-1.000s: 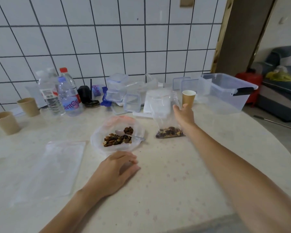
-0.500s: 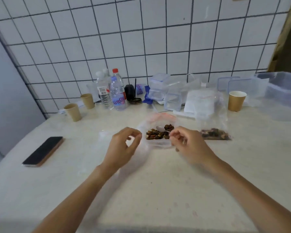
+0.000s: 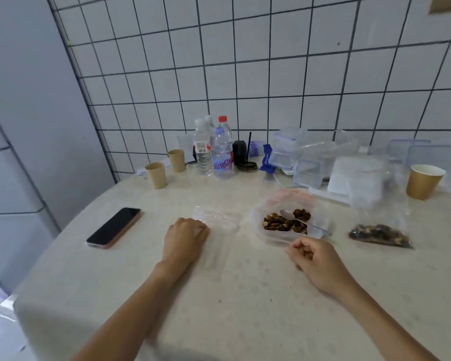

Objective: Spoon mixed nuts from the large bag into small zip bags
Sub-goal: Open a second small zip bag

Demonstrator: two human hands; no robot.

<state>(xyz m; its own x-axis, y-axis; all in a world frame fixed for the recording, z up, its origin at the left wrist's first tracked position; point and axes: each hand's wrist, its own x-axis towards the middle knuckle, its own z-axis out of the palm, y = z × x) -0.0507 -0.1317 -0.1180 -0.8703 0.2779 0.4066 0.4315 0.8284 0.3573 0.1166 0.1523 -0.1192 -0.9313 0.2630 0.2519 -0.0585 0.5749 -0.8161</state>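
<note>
The large clear bag (image 3: 264,237) lies open in the middle of the table with mixed nuts (image 3: 279,225) and a metal spoon (image 3: 317,229) inside it. To its right lies a small zip bag (image 3: 378,234) holding nuts. An empty small zip bag (image 3: 220,224) lies flat to the left of the large bag. My left hand (image 3: 186,238) has curled fingers that grip this empty bag's left edge. My right hand (image 3: 314,256) hovers just in front of the large bag's near rim, its fingers curled with nothing seen in them.
A phone (image 3: 113,227) lies at the left. Paper cups (image 3: 156,175) (image 3: 425,181), water bottles (image 3: 221,152), clear plastic containers (image 3: 287,149) and a stack of zip bags (image 3: 354,175) line the back by the tiled wall. The table edge curves at the left.
The view swung left. My right hand let go of the filled bag, and both hands brought an empty bag over. My left hand now holds it on the table and my right has moved off to the right.
</note>
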